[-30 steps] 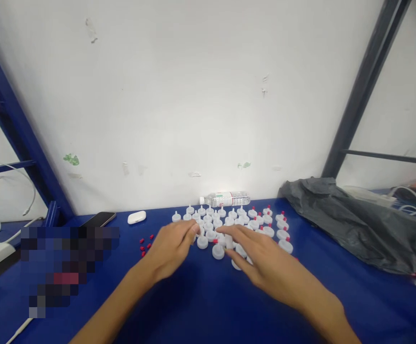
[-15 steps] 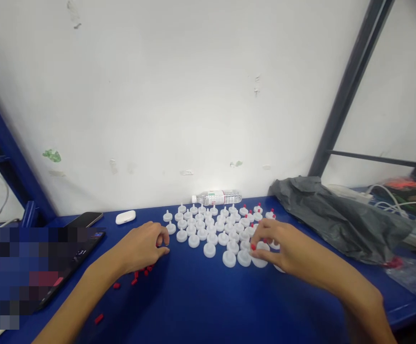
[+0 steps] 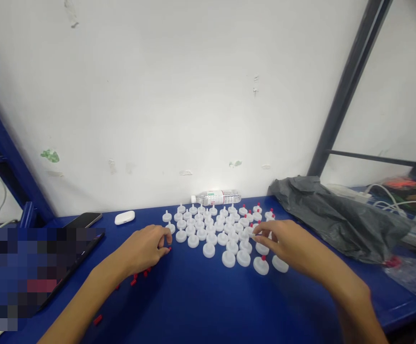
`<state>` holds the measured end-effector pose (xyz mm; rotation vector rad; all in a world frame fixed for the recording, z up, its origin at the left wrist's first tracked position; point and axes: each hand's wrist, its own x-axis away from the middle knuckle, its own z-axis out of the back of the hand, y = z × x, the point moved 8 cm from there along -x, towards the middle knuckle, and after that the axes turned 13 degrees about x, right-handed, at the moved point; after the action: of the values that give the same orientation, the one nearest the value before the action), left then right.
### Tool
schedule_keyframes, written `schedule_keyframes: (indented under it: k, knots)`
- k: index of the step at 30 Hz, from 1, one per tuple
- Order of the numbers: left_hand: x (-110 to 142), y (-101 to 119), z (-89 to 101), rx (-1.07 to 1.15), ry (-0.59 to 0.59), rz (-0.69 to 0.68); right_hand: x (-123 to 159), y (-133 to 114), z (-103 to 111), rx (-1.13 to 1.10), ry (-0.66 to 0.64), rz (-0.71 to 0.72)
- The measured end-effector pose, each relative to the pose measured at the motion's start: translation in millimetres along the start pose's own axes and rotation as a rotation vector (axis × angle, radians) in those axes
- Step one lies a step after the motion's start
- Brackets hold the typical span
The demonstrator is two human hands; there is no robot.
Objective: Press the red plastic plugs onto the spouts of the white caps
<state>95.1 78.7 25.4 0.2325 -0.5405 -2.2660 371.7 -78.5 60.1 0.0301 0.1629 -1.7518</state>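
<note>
The dark device (image 3: 81, 260) is partly pixelated, and the right hand (image 3: 282, 239) partly hides some white caps (image 3: 261, 249).

A clear bottle (image 3: 218, 197) lies near the wall (image 3: 172, 95), between a white case (image 3: 124, 218) and a crumpled dark bag (image 3: 336, 215).

Open tabletop (image 3: 193, 306) before crowded white caps (image 3: 211, 239)

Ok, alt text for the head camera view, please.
A bare left hand has a small red cap at its fingertips; the right hand is over white spouted lids, some red-capped, on a blue table. A clear bottle lies behind the lids.
</note>
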Motion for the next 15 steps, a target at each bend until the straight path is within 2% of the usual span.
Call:
schedule_keyframes:
  k: [3,6,11,15]
  knots:
    - [1,6,-3.5,-0.022,-0.024,0.001,-13,-1,-18,0.027,-0.041,0.007]
    - [3,15,-0.9,-0.031,0.028,-0.039,-17,-7,-30,0.012,-0.094,0.057]
    - [5,36,8.1,0.025,0.192,-0.160,-9,-20,-12,-0.056,0.001,0.104]
    - [2,48,-1.1,0.147,0.205,-0.238,-2,-31,4,-0.191,0.081,0.126]
